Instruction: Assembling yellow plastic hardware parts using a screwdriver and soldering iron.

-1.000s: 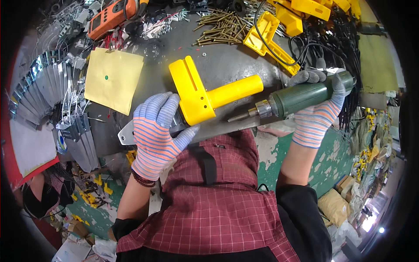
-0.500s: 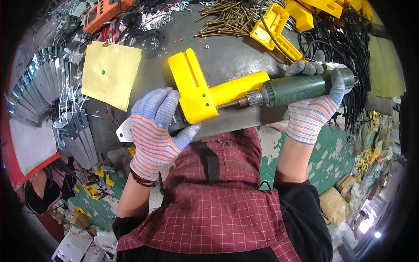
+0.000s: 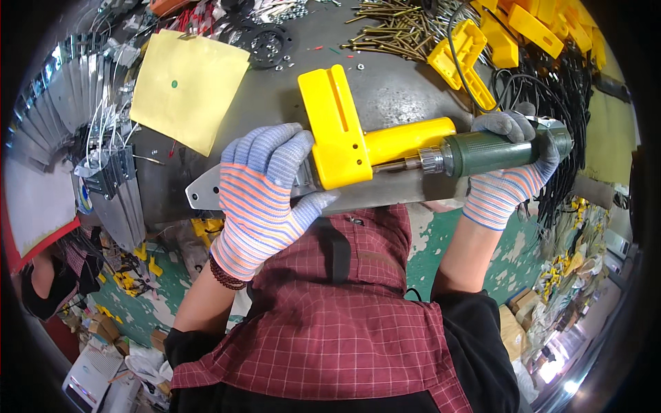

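Note:
My left hand (image 3: 265,189), in a striped glove, is closed round a metal blade-like plate (image 3: 203,195) fitted to a yellow plastic handle housing (image 3: 335,127). The plate's pointed end with small holes sticks out to the left of my glove. In my right hand (image 3: 509,172), also gloved, lies a dark green electric screwdriver (image 3: 492,149), its fingers wrapped round the body. The screwdriver lies nearly level, and its bit reaches the right side of the housing, beneath the yellow grip part. Whether the bit sits in a screw is hidden.
Long brass-coloured screws (image 3: 392,27) lie in a heap at the back. Yellow housing halves (image 3: 465,55) and black cables (image 3: 561,103) crowd the far right. To the left are a yellow paper sheet (image 3: 189,89) and a fanned row of metal plates (image 3: 62,103). Below the table edge shows the green floor (image 3: 441,237).
The view has shifted a little. Both hands, the yellow housing and the screwdriver appear slightly further right in it. Each hand keeps its hold, and the bit still reaches the housing.

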Available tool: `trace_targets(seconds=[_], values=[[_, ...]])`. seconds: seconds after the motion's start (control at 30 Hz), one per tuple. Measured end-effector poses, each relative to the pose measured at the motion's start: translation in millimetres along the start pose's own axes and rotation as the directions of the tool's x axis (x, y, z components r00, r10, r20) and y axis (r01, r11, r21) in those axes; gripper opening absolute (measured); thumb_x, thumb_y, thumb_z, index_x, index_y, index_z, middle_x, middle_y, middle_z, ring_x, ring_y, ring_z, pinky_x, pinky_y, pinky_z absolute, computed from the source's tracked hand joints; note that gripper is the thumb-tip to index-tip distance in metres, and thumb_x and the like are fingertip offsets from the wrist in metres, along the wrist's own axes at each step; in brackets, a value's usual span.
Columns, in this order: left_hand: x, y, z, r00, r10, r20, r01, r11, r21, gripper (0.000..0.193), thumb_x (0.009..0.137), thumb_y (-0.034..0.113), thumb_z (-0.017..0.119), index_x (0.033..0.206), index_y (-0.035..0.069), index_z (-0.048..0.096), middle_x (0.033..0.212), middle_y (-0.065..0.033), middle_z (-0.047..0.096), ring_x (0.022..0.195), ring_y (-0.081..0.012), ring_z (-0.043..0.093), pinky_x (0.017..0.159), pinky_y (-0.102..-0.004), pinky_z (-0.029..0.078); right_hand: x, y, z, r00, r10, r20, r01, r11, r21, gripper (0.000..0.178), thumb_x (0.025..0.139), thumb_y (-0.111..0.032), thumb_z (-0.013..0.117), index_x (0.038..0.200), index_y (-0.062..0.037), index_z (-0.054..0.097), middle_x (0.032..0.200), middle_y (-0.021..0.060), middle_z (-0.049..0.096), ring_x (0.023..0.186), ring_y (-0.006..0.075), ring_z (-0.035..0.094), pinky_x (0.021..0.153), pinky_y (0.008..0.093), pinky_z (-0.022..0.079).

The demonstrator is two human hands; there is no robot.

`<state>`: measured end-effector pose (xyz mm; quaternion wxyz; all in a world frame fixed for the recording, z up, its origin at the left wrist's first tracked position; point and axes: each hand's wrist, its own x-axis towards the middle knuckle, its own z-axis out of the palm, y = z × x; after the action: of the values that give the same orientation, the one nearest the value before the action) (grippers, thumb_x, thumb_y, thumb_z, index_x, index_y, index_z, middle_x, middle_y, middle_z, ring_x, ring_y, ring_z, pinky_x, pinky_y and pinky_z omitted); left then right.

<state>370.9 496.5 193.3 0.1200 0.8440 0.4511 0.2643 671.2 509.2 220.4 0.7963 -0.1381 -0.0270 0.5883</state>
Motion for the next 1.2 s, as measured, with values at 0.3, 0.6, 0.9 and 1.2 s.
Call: trace_targets(seconds=[0.3, 0.6, 0.9, 1.2], values=[[-2.4, -4.0, -1.4, 1.0, -0.009, 0.011, 0.009, 1.0, -0.012, 0.073, 0.068, 0.049, 0.081, 0.121, 0.005, 0.056, 0.12, -0.0158, 0.058, 0.112, -0.0358, 0.055, 0.097, -0.0476, 0.042, -1.0, 1.2, -3.7, 0.999, 0.023, 0.037, -0.023, 1.0, -0.007, 0.044, 0.07, -0.019, 0.075, 0.107, -0.0011, 0.058, 0.074, -0.0014, 0.051, 0.067, 0.0142, 0.048, 0.072, 0.0341, 0.042], [-3.6, -6.0, 1.3, 1.0, -0.015, -0.006, 0.015, 0.999, -0.037, 0.072, 0.066, 0.048, 0.081, 0.12, 0.006, 0.056, 0.119, -0.0137, 0.058, 0.109, -0.0339, 0.054, 0.095, -0.0471, 0.04, -4.8, 3.7, 0.0, 0.998, 0.037, 0.048, -0.037, 0.999, 0.002, 0.041, 0.072, -0.017, 0.074, 0.106, -0.0013, 0.059, 0.075, -0.0022, 0.052, 0.068, 0.0129, 0.049, 0.074, 0.0328, 0.042], [-3.3, -5.9, 1.8, 1.0, -0.003, -0.008, 0.003, 1.0, -0.016, 0.077, 0.068, 0.053, 0.08, 0.121, 0.003, 0.056, 0.117, -0.0173, 0.059, 0.108, -0.0362, 0.055, 0.094, -0.048, 0.042, -6.7, 6.5, -0.1, 0.994, 0.05, 0.102, -0.053, 0.998, 0.026, 0.041, 0.072, -0.017, 0.075, 0.107, -0.002, 0.058, 0.075, -0.0024, 0.051, 0.068, 0.0129, 0.048, 0.074, 0.032, 0.042], [-3.6, -6.7, 2.6, 1.0, -0.007, -0.011, 0.007, 1.0, -0.011, 0.078, 0.067, 0.054, 0.08, 0.121, 0.002, 0.056, 0.115, -0.0176, 0.059, 0.106, -0.0362, 0.055, 0.094, -0.0476, 0.042, -7.9, 8.3, 2.3, 0.988, 0.063, 0.138, -0.063, 0.998, -0.004, 0.039, 0.074, -0.017, 0.074, 0.107, -0.002, 0.059, 0.076, -0.0023, 0.052, 0.069, 0.0124, 0.049, 0.076, 0.0323, 0.042]])
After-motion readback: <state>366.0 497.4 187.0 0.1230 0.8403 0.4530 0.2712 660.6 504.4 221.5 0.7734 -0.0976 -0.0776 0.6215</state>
